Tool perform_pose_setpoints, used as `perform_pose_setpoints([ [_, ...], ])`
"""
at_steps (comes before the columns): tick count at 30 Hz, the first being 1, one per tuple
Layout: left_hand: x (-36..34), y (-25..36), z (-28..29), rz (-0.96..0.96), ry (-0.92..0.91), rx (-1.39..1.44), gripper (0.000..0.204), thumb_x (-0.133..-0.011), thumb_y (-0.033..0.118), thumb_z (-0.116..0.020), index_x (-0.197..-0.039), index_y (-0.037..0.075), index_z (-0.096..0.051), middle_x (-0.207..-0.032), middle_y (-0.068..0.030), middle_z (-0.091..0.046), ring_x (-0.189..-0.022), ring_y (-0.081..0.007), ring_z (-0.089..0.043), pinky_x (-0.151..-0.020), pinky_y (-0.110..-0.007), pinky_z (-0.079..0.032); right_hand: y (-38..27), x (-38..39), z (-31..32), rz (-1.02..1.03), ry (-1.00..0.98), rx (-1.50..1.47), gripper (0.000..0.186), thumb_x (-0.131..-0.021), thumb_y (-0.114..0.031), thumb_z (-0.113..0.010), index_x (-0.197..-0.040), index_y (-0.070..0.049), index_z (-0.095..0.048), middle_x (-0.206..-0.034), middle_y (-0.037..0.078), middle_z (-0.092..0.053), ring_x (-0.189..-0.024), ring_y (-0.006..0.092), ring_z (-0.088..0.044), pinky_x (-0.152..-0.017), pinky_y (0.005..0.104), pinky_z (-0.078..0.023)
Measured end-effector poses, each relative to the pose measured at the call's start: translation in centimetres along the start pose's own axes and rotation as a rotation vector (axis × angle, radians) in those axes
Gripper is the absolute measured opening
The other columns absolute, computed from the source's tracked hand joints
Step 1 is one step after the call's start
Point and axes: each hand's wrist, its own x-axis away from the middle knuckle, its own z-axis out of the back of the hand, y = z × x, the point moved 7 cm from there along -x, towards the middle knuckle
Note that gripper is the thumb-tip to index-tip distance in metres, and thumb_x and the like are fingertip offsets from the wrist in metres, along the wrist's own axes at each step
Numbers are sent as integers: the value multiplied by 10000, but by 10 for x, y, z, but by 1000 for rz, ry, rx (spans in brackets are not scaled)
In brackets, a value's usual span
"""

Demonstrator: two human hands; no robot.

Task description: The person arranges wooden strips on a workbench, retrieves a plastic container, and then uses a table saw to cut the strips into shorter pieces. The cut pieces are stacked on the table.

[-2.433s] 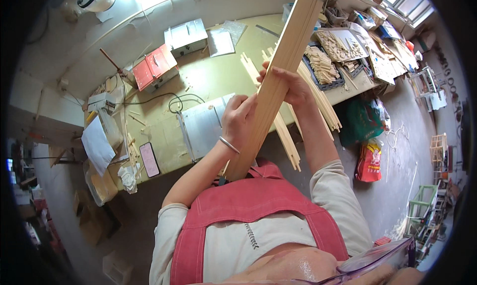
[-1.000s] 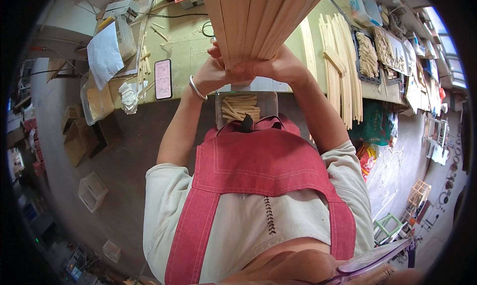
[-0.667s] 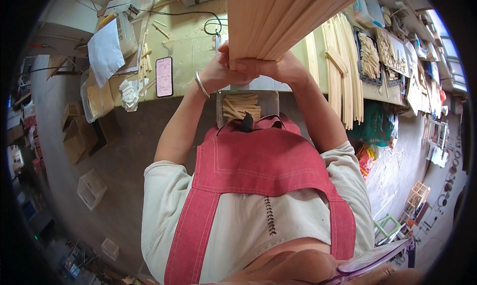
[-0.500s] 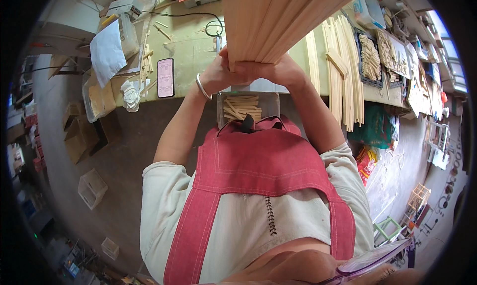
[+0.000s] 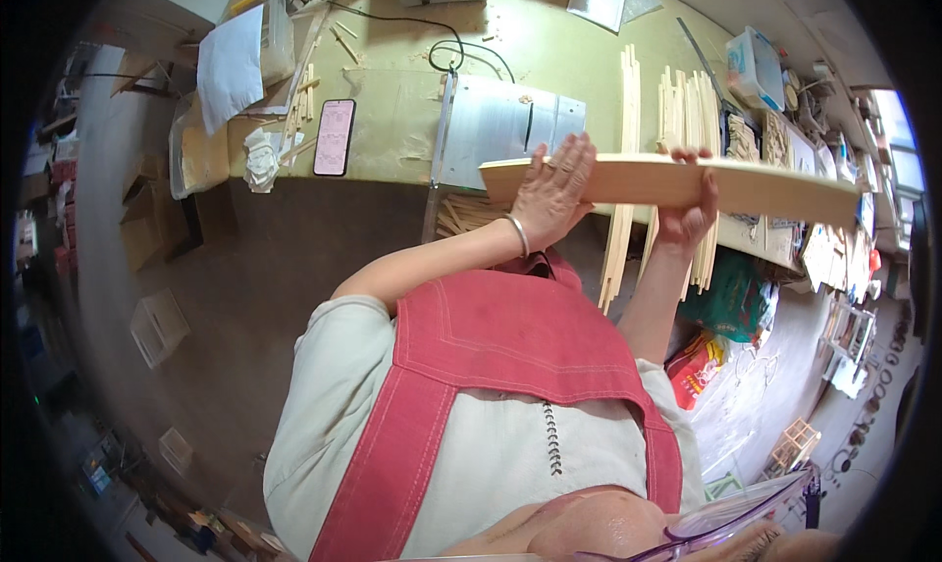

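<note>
A stack of pale wooden strips [image 5: 785, 189] is held crosswise above the front of the workbench, reaching out to the right. My right hand [image 5: 690, 209] grips it around the middle, fingertips showing over the far edge. Against its left end lies my left hand [image 5: 556, 194], palm to the wood and fingers stretched out flat, a bangle on the wrist. Just beyond the left hand is a metal plate [image 5: 491, 121] with a narrow dark slot, set on the bench. Below the plate, a clear bin of short wood pieces [image 5: 466, 214] is partly hidden by my left forearm.
Long loose strips [image 5: 618, 238] overhang the bench's front edge on the right. A phone [image 5: 335, 137], crumpled tissue [image 5: 261, 160] and short sticks [image 5: 300, 106] lie at left. A black cable [image 5: 446, 57] curls behind the plate. A green bag [image 5: 731, 292] stands below the bench.
The stack has swung from pointing away and upward to lying crosswise, and moved right. My left hand has gone from clasping its near end to lying flat against its left end.
</note>
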Motion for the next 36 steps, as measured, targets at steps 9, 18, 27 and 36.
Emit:
perform_pose_setpoints([
  [9,6,9,-118,-112,-213,-249,731,-924,406,-637,-1543,105,-393,-1632,-129,-326,-1529,-286,-272,-1238,-561,-138,8,49,254,18,470,-77,344,-880,-188,-717,-1150,11,-637,-1131,167,-667,-1130,333,-626,-1110,580,-442],
  [18,9,-13,-139,-198,-77,-212,679,-872,431,-694,-1462,150,-510,-1308,-110,-530,-1242,-281,-480,-1060,-554,-337,29,59,314,-26,800,-29,366,-927,-201,-638,-1231,3,-621,-1240,171,-663,-1222,346,-605,-1157,585,-406],
  [27,10,-13,-142,-199,-29,-244,559,-911,383,-622,-1410,137,-564,-1257,-107,-585,-1243,-273,-523,-1046,-598,-362,28,58,308,-43,810,35,474,-959,-288,-623,-1331,0,-566,-1285,167,-649,-1291,361,-560,-1156,588,-390],
  [36,11,-12,-144,-182,-42,-257,553,-924,346,-614,-1437,152,-543,-1285,-91,-558,-1248,-267,-504,-1058,-559,-370,-42,118,267,39,1023,1234,646,-848,-370,-835,-1303,-1,-564,-1295,168,-587,-1200,329,-569,-1032,432,-477],
])
